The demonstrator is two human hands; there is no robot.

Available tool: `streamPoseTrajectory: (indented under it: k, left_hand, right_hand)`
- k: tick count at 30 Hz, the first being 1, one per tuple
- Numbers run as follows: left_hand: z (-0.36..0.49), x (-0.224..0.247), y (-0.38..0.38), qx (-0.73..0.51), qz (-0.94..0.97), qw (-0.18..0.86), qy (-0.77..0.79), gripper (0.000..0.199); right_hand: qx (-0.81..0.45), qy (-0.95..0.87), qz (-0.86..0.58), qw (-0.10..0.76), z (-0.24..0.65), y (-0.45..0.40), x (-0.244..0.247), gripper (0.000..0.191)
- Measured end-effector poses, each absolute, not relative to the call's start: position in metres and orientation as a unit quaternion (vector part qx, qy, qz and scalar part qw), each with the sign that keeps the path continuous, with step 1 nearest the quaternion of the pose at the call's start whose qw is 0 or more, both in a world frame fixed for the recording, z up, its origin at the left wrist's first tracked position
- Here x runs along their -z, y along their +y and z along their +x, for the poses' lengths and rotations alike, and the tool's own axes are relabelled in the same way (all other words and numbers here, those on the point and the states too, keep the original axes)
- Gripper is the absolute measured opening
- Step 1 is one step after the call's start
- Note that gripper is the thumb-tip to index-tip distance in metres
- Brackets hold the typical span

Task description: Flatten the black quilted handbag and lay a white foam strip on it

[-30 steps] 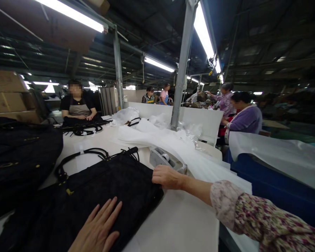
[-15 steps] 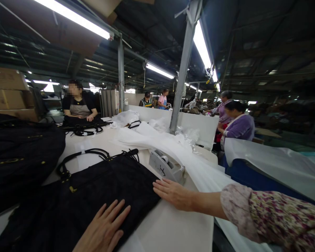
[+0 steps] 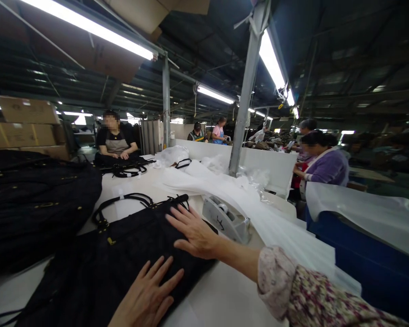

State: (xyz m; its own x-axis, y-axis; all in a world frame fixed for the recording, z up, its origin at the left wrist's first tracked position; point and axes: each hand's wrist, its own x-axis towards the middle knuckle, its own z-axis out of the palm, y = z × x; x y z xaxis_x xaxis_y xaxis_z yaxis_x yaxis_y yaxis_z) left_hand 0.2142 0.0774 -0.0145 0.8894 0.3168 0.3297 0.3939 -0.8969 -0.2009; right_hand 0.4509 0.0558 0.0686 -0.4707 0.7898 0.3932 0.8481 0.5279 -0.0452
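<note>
A black handbag with dark looped handles and small gold-coloured fittings lies flat before me on the white table. My left hand rests on the bag's near part, palm down and fingers spread. Over the bag's upper right part is my right hand, its fingers stretched out and apart; whether it touches the cloth or hovers just above, I cannot tell. Neither hand grips anything. Just beyond my right wrist stands a grey tape dispenser.
More black bags are heaped at the left. White wrapping sheets run across the table behind the dispenser, near a metal post. A co-worker stands across the table, and another in purple is at the right beyond a blue bin.
My right hand has moved left from the bag's right edge to over its upper part. My left hand stays spread on the bag. The view has shifted slightly left.
</note>
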Motion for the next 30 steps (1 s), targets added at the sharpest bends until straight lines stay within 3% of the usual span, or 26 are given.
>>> streamPoseTrajectory:
  k: [3, 5, 9, 13, 15, 20, 27, 30]
  left_hand:
    - [0.215, 0.008, 0.072, 0.112, -0.969, 0.090, -0.201, 0.062]
    - [0.216, 0.002, 0.068, 0.093, -0.970, 0.057, -0.219, 0.058]
    - [0.217, -0.006, 0.064, 0.074, -0.967, 0.014, -0.243, 0.051]
    - [0.219, -0.008, 0.060, 0.070, -0.968, 0.005, -0.241, 0.053]
    - [0.221, -0.009, 0.058, 0.078, -0.968, -0.001, -0.240, 0.050]
    - [0.208, -0.019, 0.056, 0.129, -0.937, -0.002, -0.324, 0.026]
    - [0.094, -0.080, 0.045, 0.190, -0.844, 0.043, -0.499, 0.038]
    - [0.054, -0.082, 0.025, 0.183, -0.862, 0.097, -0.463, 0.050]
  right_hand:
    - [-0.026, -0.815, -0.564, 0.128, 0.486, 0.063, 0.003, 0.070]
    - [-0.037, -0.815, -0.567, 0.109, 0.499, 0.067, 0.020, 0.066]
    - [0.031, -0.823, -0.562, 0.077, 0.480, 0.066, -0.021, 0.062]
    - [0.069, -0.880, -0.429, 0.193, 0.436, 0.064, -0.059, 0.065]
    - [0.025, -0.899, -0.379, 0.216, 0.419, 0.065, -0.047, 0.064]
    - [-0.082, -0.887, -0.433, 0.140, 0.407, 0.072, 0.009, 0.073]
    - [-0.060, -0.896, -0.426, 0.108, 0.407, 0.069, 0.004, 0.071]
    - [-0.053, -0.896, -0.426, 0.109, 0.406, 0.068, 0.003, 0.070]
